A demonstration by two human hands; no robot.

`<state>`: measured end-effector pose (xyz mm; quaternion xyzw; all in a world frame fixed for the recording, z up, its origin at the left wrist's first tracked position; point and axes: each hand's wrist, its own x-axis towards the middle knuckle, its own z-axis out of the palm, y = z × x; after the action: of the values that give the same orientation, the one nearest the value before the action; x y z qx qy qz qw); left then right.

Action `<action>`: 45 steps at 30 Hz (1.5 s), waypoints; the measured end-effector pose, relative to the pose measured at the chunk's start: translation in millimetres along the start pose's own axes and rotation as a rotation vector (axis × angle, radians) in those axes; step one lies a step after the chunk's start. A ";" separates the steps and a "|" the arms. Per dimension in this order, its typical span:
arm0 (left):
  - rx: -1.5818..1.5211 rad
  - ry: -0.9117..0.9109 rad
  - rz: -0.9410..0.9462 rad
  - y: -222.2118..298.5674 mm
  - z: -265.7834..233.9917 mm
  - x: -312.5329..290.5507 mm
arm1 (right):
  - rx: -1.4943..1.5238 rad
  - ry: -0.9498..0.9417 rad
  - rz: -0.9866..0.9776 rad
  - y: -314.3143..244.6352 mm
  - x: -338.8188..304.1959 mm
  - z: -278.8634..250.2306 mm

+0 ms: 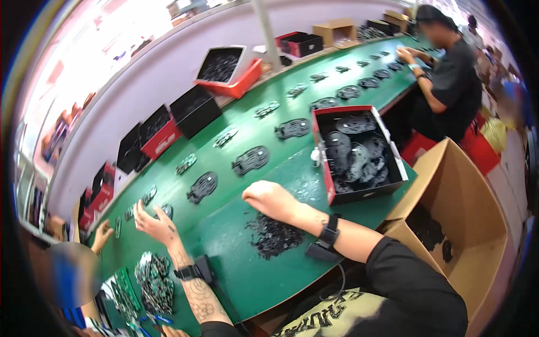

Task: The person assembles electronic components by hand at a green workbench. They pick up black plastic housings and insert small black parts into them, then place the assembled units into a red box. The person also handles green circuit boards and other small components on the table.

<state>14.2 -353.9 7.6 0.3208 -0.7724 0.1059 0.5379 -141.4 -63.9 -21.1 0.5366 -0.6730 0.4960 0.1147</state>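
My left hand (pixel 152 220) hovers flat over the green conveyor belt (pixel 224 230), fingers spread, next to a small dark plastic part (pixel 166 210). Nothing is in it. My right hand (pixel 268 197) rests loosely curled on the belt just above a heap of small black plastic scraps (pixel 275 236); I cannot see anything gripped in it. A black plastic frame part (pixel 202 186) lies on the belt between and beyond the two hands. Both wrists carry black bands.
Rows of black frame parts (pixel 251 159) run along the belt. A red-rimmed box (pixel 359 151) of the same parts stands to the right, and an open cardboard box (pixel 449 219) beside me. Boxes line the wall. A seated person (pixel 443 78) works farther down; another hand (pixel 102 233) at left.
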 end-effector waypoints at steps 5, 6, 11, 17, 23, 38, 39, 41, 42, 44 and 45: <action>-0.940 -0.658 -0.029 208.5 -77.8 14.5 | -0.016 -0.022 0.027 9.6 -8.2 -4.5; -1.031 -0.721 0.217 249.0 -77.4 4.3 | 0.116 0.159 -0.013 9.6 -9.2 -9.6; -0.917 -0.855 0.863 367.5 -81.3 -37.1 | 0.002 -0.015 -0.083 7.9 -6.3 1.1; -0.685 -1.024 1.001 400.7 -67.7 -52.3 | -0.038 0.048 -0.089 12.0 -7.2 -6.2; -1.114 -0.881 0.621 370.7 -74.0 -17.9 | -0.033 0.022 -0.126 5.3 -1.1 4.0; -1.819 -0.490 -0.422 142.4 -50.9 -45.3 | 1.411 -0.003 0.871 -12.1 6.3 -28.0; -1.629 -0.425 -0.363 134.1 -55.2 -55.3 | 1.354 -0.128 0.873 -14.7 6.7 -29.1; -1.510 -0.406 -0.332 114.6 -59.0 -75.7 | 1.229 -0.379 0.875 -26.0 8.6 -31.8; -1.491 -0.396 -0.332 107.0 -57.9 -82.5 | 1.183 -0.443 0.841 -29.3 5.5 -27.8; -1.495 -0.391 -0.343 109.7 -64.0 -82.0 | 1.154 -0.515 0.883 -31.7 1.0 -19.7; -1.508 -0.397 -0.352 110.7 -64.1 -78.2 | 1.158 -0.548 0.939 -33.0 0.5 -17.5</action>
<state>12.6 -205.9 -17.0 0.0007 -0.6552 -0.5907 0.4710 -120.6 -48.2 5.7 0.2741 -0.4683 0.6139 -0.5733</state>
